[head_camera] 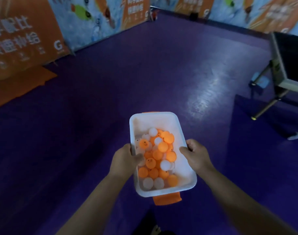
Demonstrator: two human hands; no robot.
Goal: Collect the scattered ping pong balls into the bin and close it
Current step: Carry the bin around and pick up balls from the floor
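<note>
We hold the white bin (155,121) above the purple floor (145,73), its long axis running away from us, with the far end swung slightly left. Orange and white ping pong balls (159,155) heap along its middle. Our left hand (126,158) grips the left long rim and our right hand (197,155) the right, both near mid-length. No lid shows, so we judge that closing will need one hand freed.

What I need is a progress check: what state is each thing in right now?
bin: open, no lid on, held above the floor.
balls: orange and white, piled inside the bin.
left grip: hand curled round the bin's left rim.
right grip: hand curled round the bin's right rim.
near clip: orange, hanging loose below the rim.
</note>
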